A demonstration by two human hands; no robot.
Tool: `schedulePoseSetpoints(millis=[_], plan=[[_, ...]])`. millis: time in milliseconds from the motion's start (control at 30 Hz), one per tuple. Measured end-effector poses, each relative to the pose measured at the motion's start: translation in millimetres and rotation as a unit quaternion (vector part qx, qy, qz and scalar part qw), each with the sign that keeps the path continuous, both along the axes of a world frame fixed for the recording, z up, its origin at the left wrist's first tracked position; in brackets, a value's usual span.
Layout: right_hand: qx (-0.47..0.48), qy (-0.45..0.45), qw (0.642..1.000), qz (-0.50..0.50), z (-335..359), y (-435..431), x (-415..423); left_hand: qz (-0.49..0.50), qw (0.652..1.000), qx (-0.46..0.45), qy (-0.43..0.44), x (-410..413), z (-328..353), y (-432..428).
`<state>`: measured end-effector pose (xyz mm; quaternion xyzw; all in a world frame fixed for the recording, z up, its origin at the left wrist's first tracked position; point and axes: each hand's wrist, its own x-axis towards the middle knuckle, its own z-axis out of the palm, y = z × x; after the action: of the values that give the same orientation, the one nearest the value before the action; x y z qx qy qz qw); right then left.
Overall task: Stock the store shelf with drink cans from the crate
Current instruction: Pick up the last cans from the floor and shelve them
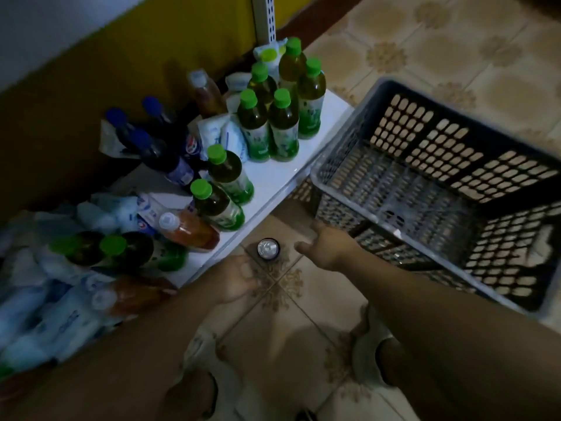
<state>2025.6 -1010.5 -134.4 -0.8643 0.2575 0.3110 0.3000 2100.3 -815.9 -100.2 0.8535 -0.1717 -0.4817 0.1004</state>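
One drink can stands upright on the tiled floor, seen from above with its silver top showing, just in front of the white shelf. My left hand hovers palm-up just below and left of the can, fingers relaxed, not touching it. To the can's right my right hand stretches out, fingers loosely extended, holding nothing. The dark perforated crate sits on the floor at the right, and I see no cans inside it.
On the low shelf stand green-capped tea bottles, blue-capped cola bottles, orange drink bottles and white packets. A shelf upright rises at the back. My feet in sandals stand on the patterned tiles.
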Motion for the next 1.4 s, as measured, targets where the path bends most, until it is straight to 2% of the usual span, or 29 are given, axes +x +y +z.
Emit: schedulePoseSetpoints(millis=[367, 467, 600, 733, 800, 900, 1033, 1133, 1267, 1400], plan=[[0.106, 0.034, 0.992, -0.055, -109.6, 25.1, 25.0, 0.039, 0.998, 0.049, 0.026, 25.2, -108.6, -13.8], [0.130, 0.035, 0.989, -0.055, -132.0, 34.5, 34.0, 0.042, 0.999, 0.027, 0.023, 30.5, -135.1, -11.9], [0.150, 0.001, 0.988, -0.029, -156.5, 47.1, 49.3, 0.047, 0.999, 0.022, 0.007, 41.2, -165.5, -10.5], [0.115, -0.041, 0.992, 0.043, -175.2, 54.7, 57.4, 0.038, 0.998, 0.027, 0.030, 47.2, -184.9, -7.9], [0.119, -0.066, 0.990, 0.024, -176.5, 53.3, 53.8, 0.060, 0.997, 0.015, 0.044, 47.4, -185.5, -8.3], [0.148, -0.087, 0.981, -0.094, -160.8, 47.8, 41.0, 0.070, 0.995, -0.005, 0.065, 45.2, -178.1, -6.9], [0.187, -0.146, 0.948, -0.210, -110.7, 41.0, 20.6, 0.101, 0.981, -0.097, 0.132, 28.7, -141.8, -17.7], [0.220, -0.190, 0.913, -0.287, -62.7, 35.0, 7.8, 0.133, 0.970, -0.161, 0.125, 17.2, -97.4, -27.9], [0.255, -0.279, 0.845, -0.378, 16.6, 28.5, -4.9, 0.159, 0.951, -0.244, 0.104, 4.0, -17.7, -37.2], [0.305, -0.315, 0.807, -0.396, 103.0, 27.2, -17.8, 0.170, 0.930, -0.317, 0.078, -17.6, 67.7, -31.2]])
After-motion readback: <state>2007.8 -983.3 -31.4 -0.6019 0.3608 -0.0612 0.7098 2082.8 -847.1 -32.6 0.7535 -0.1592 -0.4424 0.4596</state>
